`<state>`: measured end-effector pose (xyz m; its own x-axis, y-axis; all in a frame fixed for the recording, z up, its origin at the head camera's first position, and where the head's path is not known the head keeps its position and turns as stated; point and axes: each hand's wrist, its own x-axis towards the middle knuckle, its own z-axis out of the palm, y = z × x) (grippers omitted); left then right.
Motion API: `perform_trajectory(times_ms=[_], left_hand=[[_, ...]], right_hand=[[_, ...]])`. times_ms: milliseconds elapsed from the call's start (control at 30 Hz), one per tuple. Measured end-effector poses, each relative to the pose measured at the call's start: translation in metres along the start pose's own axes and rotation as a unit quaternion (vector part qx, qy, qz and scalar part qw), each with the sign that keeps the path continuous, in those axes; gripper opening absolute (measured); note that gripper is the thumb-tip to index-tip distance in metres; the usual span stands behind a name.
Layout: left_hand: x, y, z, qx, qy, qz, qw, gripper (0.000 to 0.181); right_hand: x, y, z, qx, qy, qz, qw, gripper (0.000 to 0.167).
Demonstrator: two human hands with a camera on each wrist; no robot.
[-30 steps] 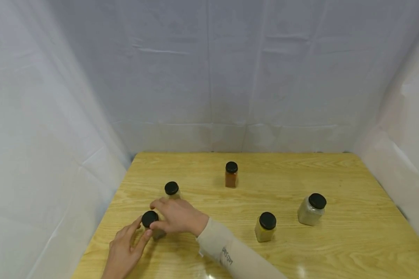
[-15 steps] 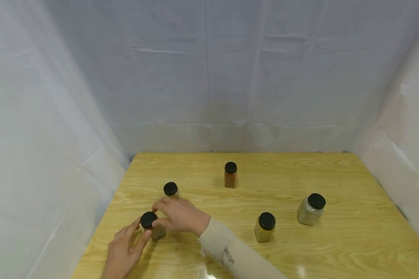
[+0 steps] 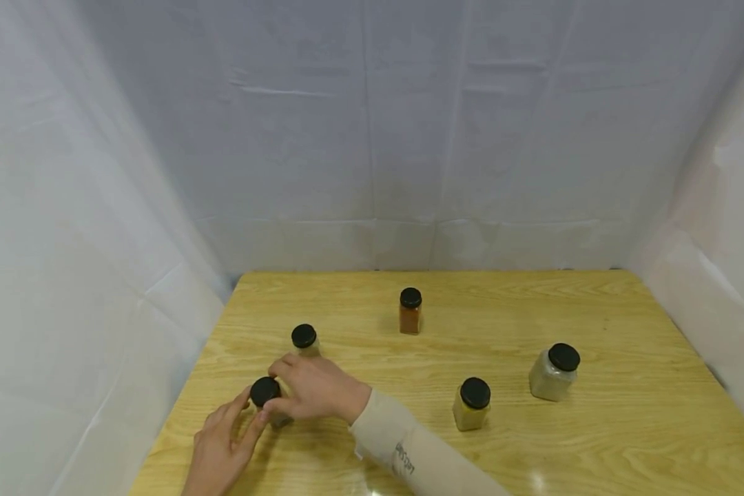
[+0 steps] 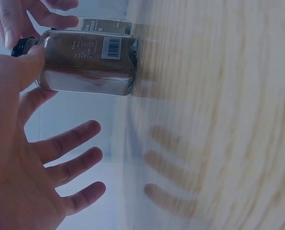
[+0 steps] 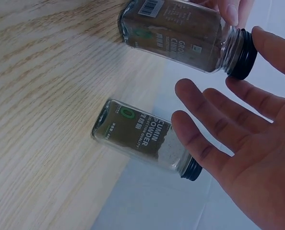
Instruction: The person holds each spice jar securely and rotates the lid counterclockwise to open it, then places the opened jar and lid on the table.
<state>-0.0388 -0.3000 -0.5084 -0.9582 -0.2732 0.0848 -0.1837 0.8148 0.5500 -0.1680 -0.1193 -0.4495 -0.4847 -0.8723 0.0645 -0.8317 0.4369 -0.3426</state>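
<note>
A glass jar of brown powder [image 4: 87, 60] with a black lid [image 3: 264, 390] stands upright at the table's left front. My left hand [image 3: 219, 441] pinches its upper part between thumb and index finger, the other fingers spread out. On the far side, my right hand [image 3: 319, 389] holds the black lid [image 5: 244, 55] between thumb and index finger; its remaining fingers are loosely bent beside the jar. Just behind stands a cumin powder jar [image 5: 137, 132], closed with a black lid [image 3: 304, 335] and partly covered by my right hand in the head view.
A jar of red-orange powder [image 3: 410, 318] stands at the middle back of the wooden table [image 3: 645, 344]. To the right are a yellowish jar [image 3: 469, 413] and a wider pale jar [image 3: 548, 377]. White sheets [image 3: 409, 138] hang behind and at both sides.
My right thumb has shifted slightly down and left at the lid, while its fingers moved a little. My left hand remains almost where it was, and the jars stay in place.
</note>
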Motion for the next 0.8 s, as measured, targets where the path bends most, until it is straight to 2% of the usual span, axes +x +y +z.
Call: perform_trajectory(times_ms=[233, 500, 800], left_hand=[[0.0009, -0.0023, 0.0006, 0.005, 0.002, 0.01, 0.9999, 0.063], [0.0005, -0.0021, 0.0013, 0.006, 0.002, 0.009, 0.9999, 0.063], [0.0004, -0.0012, -0.0009, -0.002, 0.001, 0.011, 0.9999, 0.063]], right_hand=[[0.0017, -0.0027, 0.0008, -0.012, 0.002, 0.001, 0.9999, 0.06], [0.0048, -0.0036, 0.0064, -0.034, 0.018, -0.02, 0.9991, 0.057], [0.0056, -0.0004, 0.0075, -0.034, 0.03, -0.003, 0.999, 0.061]])
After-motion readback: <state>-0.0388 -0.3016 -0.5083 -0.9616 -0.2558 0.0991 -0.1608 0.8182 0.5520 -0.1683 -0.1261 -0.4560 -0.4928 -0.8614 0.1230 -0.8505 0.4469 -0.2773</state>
